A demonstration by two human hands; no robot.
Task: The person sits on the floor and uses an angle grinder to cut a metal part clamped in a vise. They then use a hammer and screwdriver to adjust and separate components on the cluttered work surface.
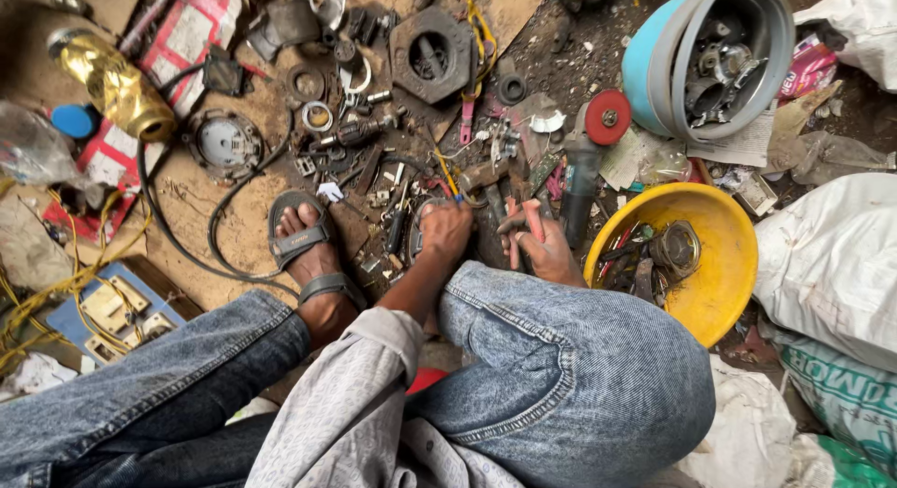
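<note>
the dirt floor [215, 217] is strewn with scrap. at ten o'clock lies a gold-wrapped cylinder [117, 84]; at twelve, a dark octagonal metal housing [430, 51]; at one, a blue-grey tub [696, 58] tipped on its side; at three, a yellow bowl [719, 292] of metal parts; at nine, a blue switch board [107, 310] tangled with yellow wires.

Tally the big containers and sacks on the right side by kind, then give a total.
Yellow bowl: 1
Blue-and-grey tub: 1
White sacks: 2
Total: 4
The right hand is nearest the yellow bowl.
</note>
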